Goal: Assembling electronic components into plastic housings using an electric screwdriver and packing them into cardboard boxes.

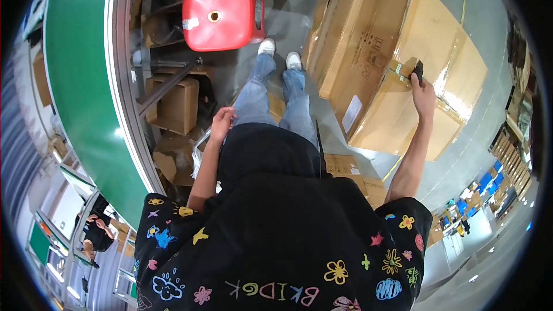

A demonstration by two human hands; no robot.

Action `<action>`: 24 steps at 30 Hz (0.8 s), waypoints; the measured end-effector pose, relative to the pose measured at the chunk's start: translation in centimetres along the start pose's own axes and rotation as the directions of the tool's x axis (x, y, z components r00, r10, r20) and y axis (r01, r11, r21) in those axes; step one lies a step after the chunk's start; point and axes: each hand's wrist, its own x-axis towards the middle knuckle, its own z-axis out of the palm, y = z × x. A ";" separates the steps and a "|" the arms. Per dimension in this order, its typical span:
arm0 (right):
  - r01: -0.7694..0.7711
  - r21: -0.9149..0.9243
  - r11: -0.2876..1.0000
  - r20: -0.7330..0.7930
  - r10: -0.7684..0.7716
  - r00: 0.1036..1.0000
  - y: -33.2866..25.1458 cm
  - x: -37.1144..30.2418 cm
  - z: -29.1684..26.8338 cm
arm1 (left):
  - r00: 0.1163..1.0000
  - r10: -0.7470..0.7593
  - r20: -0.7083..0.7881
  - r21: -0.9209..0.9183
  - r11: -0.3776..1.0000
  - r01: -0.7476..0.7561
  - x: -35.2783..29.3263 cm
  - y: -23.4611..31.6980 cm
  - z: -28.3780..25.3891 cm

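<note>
My right hand is closed around a small black tool, whose exact kind I cannot make out. The tool is over the top of a big brown cardboard box, close to a strip of tape along the box's edge. Clear shiny tape runs across other parts of the carton. On the other side, my left hand hangs beside my left thigh with its fingers loosely curled and partly apart. Nothing shows in it.
A red plastic stool stands ahead of my feet. To my left runs a long green-topped table with a metal edge; an open carton lies below it. Another carton is near my right hip. A person is at the far lower left.
</note>
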 end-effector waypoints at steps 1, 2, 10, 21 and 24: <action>-0.007 0.010 1.000 -0.008 0.007 1.000 1.0 0.5 0.4 | 1.000 0.005 -0.001 -0.039 0.999 -0.005 -0.1 -0.4 0.1; 0.055 0.170 0.984 0.018 -0.059 0.998 2.5 1.5 1.2 | 0.999 -0.032 -0.016 -0.025 0.999 0.032 -0.1 -0.8 0.2; -0.028 0.289 0.957 -0.312 0.122 0.942 0.4 -4.4 1.8 | 0.998 0.014 -0.065 0.235 0.972 0.002 -0.1 -0.2 0.5; 0.373 0.151 0.916 -0.103 -0.360 0.927 1.0 -8.4 3.0 | 0.152 0.917 0.369 0.311 0.032 -0.950 0.2 25.6 24.7; 0.321 0.064 0.945 0.027 -0.323 0.946 0.3 -8.5 2.3 | 0.022 0.859 0.512 0.483 -0.267 -0.834 1.4 30.0 33.4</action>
